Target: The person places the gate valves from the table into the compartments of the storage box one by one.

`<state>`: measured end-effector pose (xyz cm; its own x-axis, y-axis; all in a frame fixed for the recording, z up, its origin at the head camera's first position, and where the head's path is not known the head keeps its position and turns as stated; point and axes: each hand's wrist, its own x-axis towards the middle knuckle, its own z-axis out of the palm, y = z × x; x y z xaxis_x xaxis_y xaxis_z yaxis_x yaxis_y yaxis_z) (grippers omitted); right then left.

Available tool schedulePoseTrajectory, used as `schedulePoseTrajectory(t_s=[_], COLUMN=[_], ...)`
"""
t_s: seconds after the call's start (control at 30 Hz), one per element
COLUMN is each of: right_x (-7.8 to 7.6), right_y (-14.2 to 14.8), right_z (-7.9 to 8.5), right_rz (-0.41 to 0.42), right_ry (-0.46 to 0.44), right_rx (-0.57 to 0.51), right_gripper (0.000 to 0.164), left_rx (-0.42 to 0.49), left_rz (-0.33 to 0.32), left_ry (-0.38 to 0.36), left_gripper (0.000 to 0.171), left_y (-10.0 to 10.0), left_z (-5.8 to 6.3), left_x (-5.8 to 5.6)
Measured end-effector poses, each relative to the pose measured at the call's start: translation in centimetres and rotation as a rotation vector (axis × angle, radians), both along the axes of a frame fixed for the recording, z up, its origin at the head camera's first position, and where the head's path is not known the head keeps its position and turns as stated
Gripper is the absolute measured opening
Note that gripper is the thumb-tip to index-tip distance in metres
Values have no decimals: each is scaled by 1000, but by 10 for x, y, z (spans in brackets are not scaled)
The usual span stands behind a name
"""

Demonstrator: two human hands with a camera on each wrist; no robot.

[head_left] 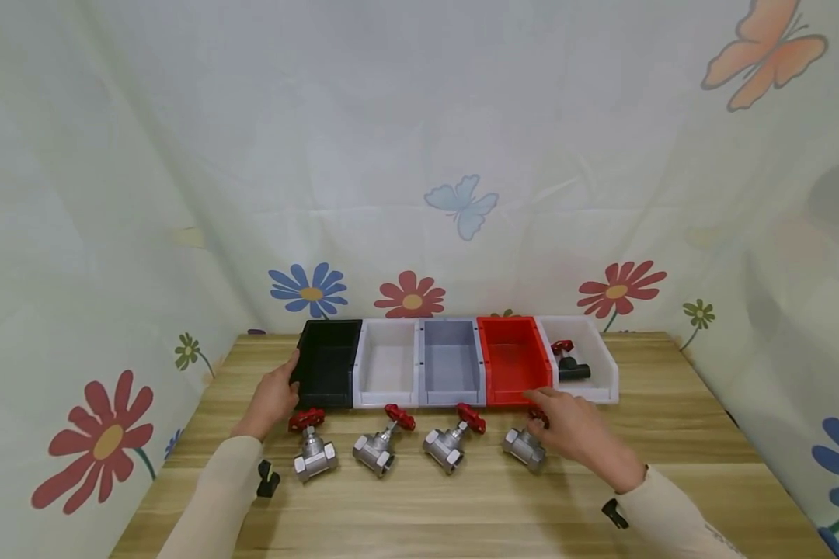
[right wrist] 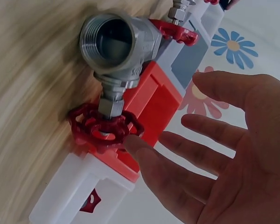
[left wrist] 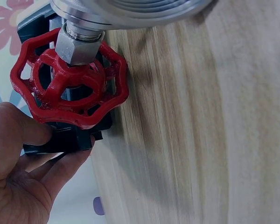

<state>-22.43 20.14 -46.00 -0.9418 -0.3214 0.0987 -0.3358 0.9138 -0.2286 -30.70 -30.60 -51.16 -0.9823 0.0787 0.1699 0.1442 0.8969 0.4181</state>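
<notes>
At the left end of the bin row, my left hand point(head_left: 273, 396) grips the side wall of the black bin point(head_left: 326, 404); in the left wrist view the thumb and fingers pinch its edge. Close by that hand lies a metal gate valve point(head_left: 313, 460) with a red handwheel point(left wrist: 116, 100). My right hand point(head_left: 579, 428) hovers by the rightmost gate valve point(head_left: 523, 449), in front of the red bin point(head_left: 517, 397). Its fingers are spread and loosely extended, one fingertip at or near that valve's red handwheel point(right wrist: 102, 128); contact is unclear. Nothing sits in its grasp.
Two more gate valves point(head_left: 375, 450) lie between the outer ones. A white bin point(head_left: 386, 402) and a grey bin point(head_left: 451, 401) stand mid-row. In the right-hand white bin point(head_left: 604, 394) lie a red handwheel and a black pipe-shaped part point(head_left: 575, 371). A patterned curtain point(head_left: 391, 140) hangs behind.
</notes>
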Motion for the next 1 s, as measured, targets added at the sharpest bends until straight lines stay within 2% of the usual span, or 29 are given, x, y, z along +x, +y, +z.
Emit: schedulePoseTrajectory(t_s=[0.27,0.7,1.0], right_x=[2,8,9], right_y=[-7,-10,-16], right_z=[-7,-21,-28], right_rz=[4,74,33], right_ry=[-77,-21,-150], right_rx=[9,26,0], right_gripper=[49,47,53], left_rx=[6,18,19], left_rz=[-11,-16,-11], left_ry=[21,25,13], left_gripper=[67,66,66], left_y=[0,-1,0], left_z=[-2,0,2], left_x=[0,1,3])
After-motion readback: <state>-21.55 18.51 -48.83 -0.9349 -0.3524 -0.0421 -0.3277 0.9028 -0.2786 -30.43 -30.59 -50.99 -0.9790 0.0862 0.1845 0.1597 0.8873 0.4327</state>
